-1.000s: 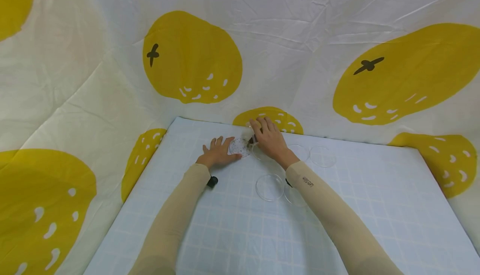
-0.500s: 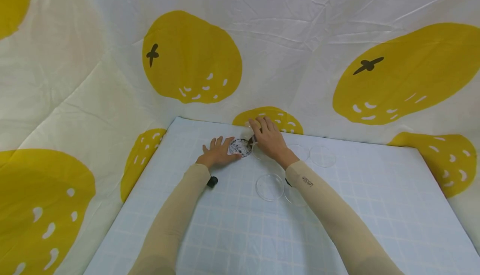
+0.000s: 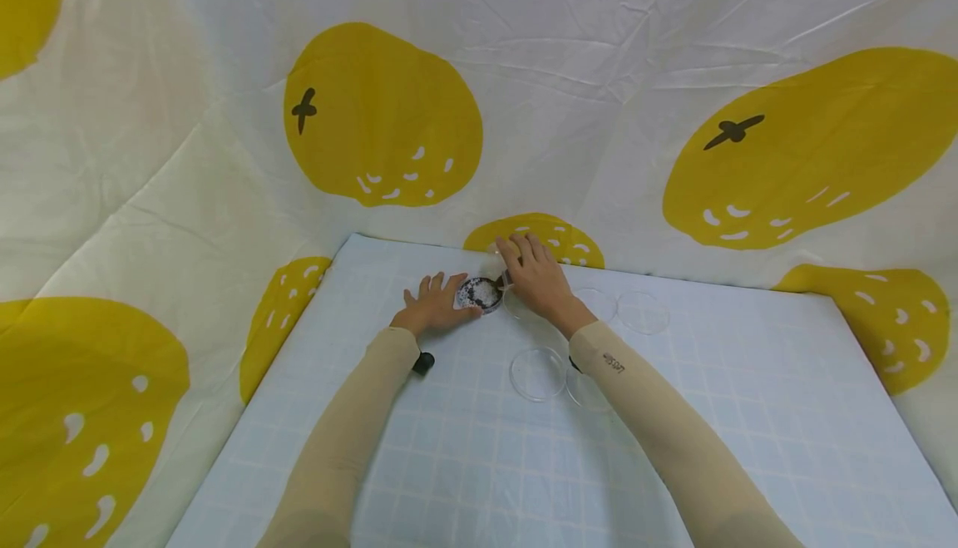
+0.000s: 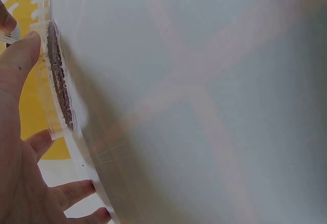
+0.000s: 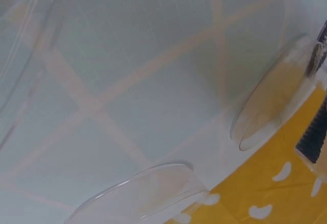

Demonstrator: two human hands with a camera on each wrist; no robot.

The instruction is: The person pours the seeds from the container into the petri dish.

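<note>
On the tabletop, my left hand [image 3: 432, 307] holds a clear petri dish [image 3: 479, 295] between thumb and forefinger, its other fingers spread on the cloth. Dark granules [image 4: 60, 76] form a layer in that dish, seen edge-on in the left wrist view. Over the dish's right side, my right hand [image 3: 535, 278] grips a small clear container [image 3: 506, 280] with dark contents, tilted toward the dish. The right fingers partly hide this container, so its full shape is unclear. At the right wrist view's edge, a dark ribbed part [image 5: 312, 137] shows.
Several clear round dishes lie on the pale checked cloth [image 3: 464, 448]: one dish [image 5: 271, 96] beside the right hand, others behind its wrist, and another dish [image 3: 538, 374] nearer the front. A white curtain [image 3: 569, 116] with yellow fruit prints hangs behind the table's back edge.
The dark granules in the petri dish have grown from scattered specks to a denser layer, mainly round the rim. Both hands stay nearly in place.
</note>
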